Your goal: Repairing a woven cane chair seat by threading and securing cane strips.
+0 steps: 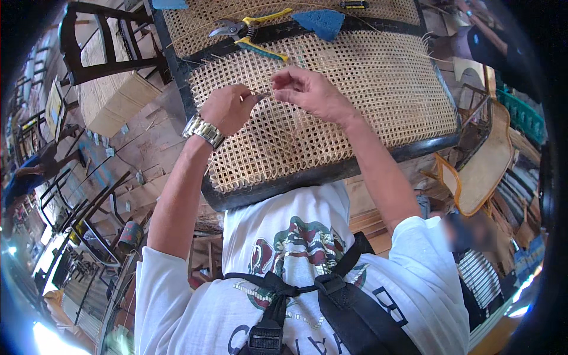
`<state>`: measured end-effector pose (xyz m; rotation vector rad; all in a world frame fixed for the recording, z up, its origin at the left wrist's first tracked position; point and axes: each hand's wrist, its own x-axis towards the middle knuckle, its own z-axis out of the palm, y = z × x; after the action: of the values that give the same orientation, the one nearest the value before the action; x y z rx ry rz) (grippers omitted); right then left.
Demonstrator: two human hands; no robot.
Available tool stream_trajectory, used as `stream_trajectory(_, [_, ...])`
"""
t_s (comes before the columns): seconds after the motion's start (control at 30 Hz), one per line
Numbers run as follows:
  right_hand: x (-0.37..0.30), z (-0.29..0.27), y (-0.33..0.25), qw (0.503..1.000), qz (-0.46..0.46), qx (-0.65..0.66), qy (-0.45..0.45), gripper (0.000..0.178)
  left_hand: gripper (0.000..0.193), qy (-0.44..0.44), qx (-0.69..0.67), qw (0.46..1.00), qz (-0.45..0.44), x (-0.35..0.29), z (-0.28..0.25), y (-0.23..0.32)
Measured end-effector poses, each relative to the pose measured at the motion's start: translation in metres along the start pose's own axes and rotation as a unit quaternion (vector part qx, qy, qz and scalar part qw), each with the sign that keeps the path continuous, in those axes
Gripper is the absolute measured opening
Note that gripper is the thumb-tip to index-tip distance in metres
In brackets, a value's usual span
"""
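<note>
Both hands meet over the cane seat, left one pinching a small piece

Head view. Your landmark is the woven cane seat (337,112), in front of you, set in a black frame (408,150). Both hands sit above its left half.

Left hand (226,110), wearing a metal watch (203,131): thumb and finger closed on a small dark piece (262,96), too small to identify, its end toward the right hand. Right hand (313,94): fingers loosely curled, a gap showing between them and the thumb; you can't tell from here if a thin strand is caught there. The two hands are near each other, not seen touching.

Beyond the seat's far edge: shears (241,34) with yellow handles, lower handle reaching over the weave; a blue cloth (322,23) to their right. Loose strands (439,58) stick out at the seat's far right corner. A dark chair (112,44) stands left of the seat.

Step in hand, as judged: fine fingertip work on the weave, partway, as loose ends remain. Next move seems to call for keeping that left pinch firm and bringing the right fingertips in lightly, without snagging the cane.
</note>
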<state>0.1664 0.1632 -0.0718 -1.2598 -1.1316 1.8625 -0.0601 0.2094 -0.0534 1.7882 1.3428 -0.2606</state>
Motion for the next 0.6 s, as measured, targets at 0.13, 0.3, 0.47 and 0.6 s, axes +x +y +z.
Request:
stream_trajectory(0.13, [0.005, -0.003, 0.003, 0.953, -0.096, -0.284, 0.034, 0.022, 0.032, 0.041, -0.022, 0.999, 0.016, -0.003, -0.001, 0.006])
stream_trajectory(0.3, [0.007, 0.0, -0.008, 0.932, -0.044, -0.36, 0.012, 0.019, 0.03, 0.069, -0.026, 0.997, 0.012, 0.001, -0.001, -0.004])
stream_trajectory(0.47, [0.003, -0.015, -0.018, 0.999, 0.041, -0.008, 0.029, 0.014, 0.033, 0.03, 0.053, 0.997, 0.043, 0.0, 0.001, -0.001])
stream_trajectory(0.6, [0.0, -0.019, 0.008, 0.993, 0.025, -0.007, 0.114, 0.016, 0.038, 0.021, 0.059, 0.996, 0.058, 0.007, 0.012, 0.009])
